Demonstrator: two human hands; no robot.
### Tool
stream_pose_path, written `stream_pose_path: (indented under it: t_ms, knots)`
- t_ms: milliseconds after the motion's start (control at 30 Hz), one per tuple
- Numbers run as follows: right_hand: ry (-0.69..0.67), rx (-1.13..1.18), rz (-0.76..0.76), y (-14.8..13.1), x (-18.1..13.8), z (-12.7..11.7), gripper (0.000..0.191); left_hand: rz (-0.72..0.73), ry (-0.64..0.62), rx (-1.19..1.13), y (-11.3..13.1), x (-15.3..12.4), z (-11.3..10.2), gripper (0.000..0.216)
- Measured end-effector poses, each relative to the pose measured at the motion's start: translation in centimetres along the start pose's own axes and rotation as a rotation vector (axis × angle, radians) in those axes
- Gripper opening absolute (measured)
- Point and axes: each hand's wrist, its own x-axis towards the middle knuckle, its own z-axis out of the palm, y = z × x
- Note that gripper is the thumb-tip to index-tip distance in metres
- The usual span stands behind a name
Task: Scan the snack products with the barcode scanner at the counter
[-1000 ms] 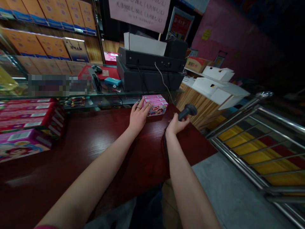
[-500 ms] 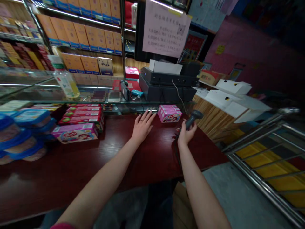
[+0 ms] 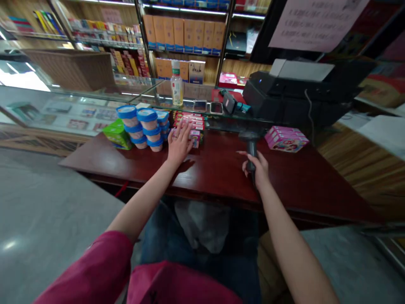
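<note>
My right hand point(image 3: 258, 168) is wrapped round the handle of a dark barcode scanner point(image 3: 251, 145), held over the counter with its head pointing away from me. My left hand point(image 3: 179, 143), fingers spread, is over a purple box point(image 3: 195, 138) and partly hides it; whether it touches the box I cannot tell. Behind that box lie red boxes point(image 3: 194, 120). Several blue-lidded tubs point(image 3: 148, 125) are stacked just left of the hand, with a green package point(image 3: 117, 134) beside them. At the right, pink-purple boxes point(image 3: 286, 138) sit in a group.
The dark red counter point(image 3: 218, 173) runs across in front of me. Behind it, a glass case top carries a drink bottle point(image 3: 176, 86), phones point(image 3: 217, 108) and a black register machine point(image 3: 268, 99). A wicker-like brown box point(image 3: 71, 69) stands far left.
My left hand has moved left, from near the pink-purple boxes to the purple box by the tubs. My view has turned left. The scanner stays in my right hand.
</note>
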Motion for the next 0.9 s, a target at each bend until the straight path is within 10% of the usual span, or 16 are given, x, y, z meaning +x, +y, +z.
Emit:
stream_pose_path:
  t_ms: [267, 600, 900]
  knots:
    - [-0.245, 0.251, 0.142, 0.8, -1.4, 6.6, 0.033, -0.121, -0.018, 0.042, -3.4, -2.1, -1.2, 0.057]
    - [-0.104, 0.353, 0.213, 0.2, -1.9, 4.1, 0.031, 0.134, -0.107, -0.113, -3.5, -2.5, -1.0, 0.049]
    - [-0.356, 0.268, 0.188, -0.6, -4.9, 3.8, 0.03, 0.224, -0.192, 0.026, -2.4, -2.3, -1.5, 0.043]
